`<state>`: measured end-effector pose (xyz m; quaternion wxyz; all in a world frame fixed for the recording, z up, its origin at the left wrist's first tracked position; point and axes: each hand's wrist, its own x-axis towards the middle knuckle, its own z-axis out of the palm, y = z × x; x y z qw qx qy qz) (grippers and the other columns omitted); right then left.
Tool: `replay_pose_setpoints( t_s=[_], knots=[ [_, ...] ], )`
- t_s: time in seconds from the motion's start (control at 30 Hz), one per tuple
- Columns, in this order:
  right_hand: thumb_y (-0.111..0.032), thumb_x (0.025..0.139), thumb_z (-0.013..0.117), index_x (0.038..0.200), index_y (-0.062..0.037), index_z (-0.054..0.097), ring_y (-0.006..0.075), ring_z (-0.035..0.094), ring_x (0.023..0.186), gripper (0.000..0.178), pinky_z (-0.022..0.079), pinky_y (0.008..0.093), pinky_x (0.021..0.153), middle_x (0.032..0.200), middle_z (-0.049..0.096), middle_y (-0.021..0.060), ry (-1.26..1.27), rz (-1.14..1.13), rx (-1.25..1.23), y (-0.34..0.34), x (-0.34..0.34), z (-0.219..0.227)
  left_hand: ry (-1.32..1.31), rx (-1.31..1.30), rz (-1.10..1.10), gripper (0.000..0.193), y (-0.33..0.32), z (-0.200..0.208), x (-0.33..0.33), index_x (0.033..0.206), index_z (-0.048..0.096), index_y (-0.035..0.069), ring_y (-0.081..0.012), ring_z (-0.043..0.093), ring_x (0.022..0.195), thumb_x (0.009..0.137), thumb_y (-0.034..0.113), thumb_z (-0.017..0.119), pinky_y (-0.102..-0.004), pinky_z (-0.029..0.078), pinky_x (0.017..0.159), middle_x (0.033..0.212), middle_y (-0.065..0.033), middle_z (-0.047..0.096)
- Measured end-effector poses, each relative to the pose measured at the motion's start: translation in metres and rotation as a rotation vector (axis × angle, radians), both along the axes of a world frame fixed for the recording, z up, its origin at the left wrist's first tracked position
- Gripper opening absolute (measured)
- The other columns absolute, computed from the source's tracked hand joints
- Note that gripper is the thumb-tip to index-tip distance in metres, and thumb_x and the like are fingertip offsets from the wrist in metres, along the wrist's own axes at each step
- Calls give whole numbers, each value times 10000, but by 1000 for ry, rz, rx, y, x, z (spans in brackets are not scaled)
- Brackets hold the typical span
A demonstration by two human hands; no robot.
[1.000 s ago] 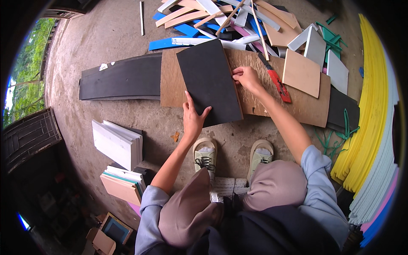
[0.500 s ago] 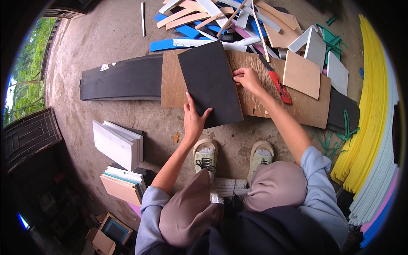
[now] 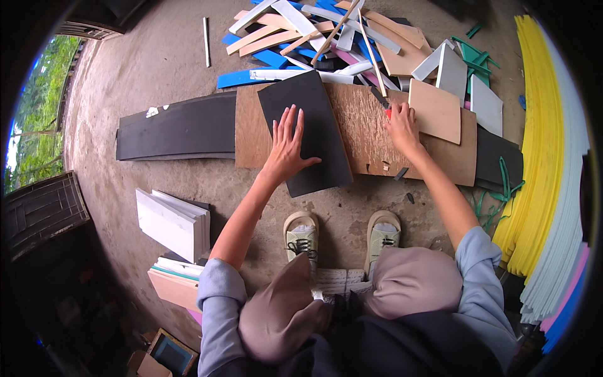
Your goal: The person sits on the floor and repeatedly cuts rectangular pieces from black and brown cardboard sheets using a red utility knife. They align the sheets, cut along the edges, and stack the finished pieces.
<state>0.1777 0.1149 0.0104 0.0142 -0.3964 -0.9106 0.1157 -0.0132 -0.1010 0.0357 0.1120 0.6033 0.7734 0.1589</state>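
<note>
A rectangular black foam sheet (image 3: 317, 144) lies tilted across a worn plywood board (image 3: 361, 129) on the floor. Flat on its left part rests my left hand (image 3: 286, 147), with the fingers spread. My right hand (image 3: 402, 131) is closed round a red and black utility knife (image 3: 387, 114) just above the board, to the right of the sheet. Most of the knife's body is hidden by the fingers; its dark end points away from me. A beige foam sheet (image 3: 434, 110) lies beside that hand on the board's right part.
Long black sheets (image 3: 179, 129) extend from under the board's left. Beyond it is a heap of coloured offcuts (image 3: 301, 34). White sheets (image 3: 169, 220) stand stacked at left, beige ones (image 3: 173, 288) nearer. Yellow sheets (image 3: 534, 157) line the right, by green strips (image 3: 502, 179).
My right hand has left the black sheet's edge and taken hold of the knife that lay on the board. My left hand has slid farther up the sheet. Small black scraps now show near the board's front edge.
</note>
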Motion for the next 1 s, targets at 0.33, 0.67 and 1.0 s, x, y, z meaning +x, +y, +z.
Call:
replay_pose_setpoints(
  t_s=[0.33, 0.67, 1.0],
  knots=[
    [-140, 745, 587, 1017, 28, 425, 366, 518, 897, 358, 427, 409, 777, 940, 494, 236, 62, 94, -266, 35, -8, -21, 7, -86, -121, 1316, 28, -31, -7, 1367, 86, 27, -306, -5, 1328, 393, 659, 705, -578, 21, 1008, 1430, -154, 65],
    [-227, 885, 353, 1004, 36, 418, 447, 564, 757, 295, 445, 506, 679, 757, 573, 292, 99, 6, -378, -6, -126, -4, -28, -168, -92, 1358, 30, -22, -8, 1345, 59, -47, -290, -13, 1331, 379, 665, 696, -552, -4, 1017, 1428, -158, 52],
    [-205, 861, 364, 966, 41, 459, 461, 552, 778, 284, 443, 514, 692, 796, 571, 300, 81, 5, -343, -25, -156, -4, -63, -181, -103, 1178, 29, -27, -14, 1352, 28, -27, -288, -60, 1328, 573, 610, 641, -555, -40, 1009, 1433, -156, 2]
  ],
)
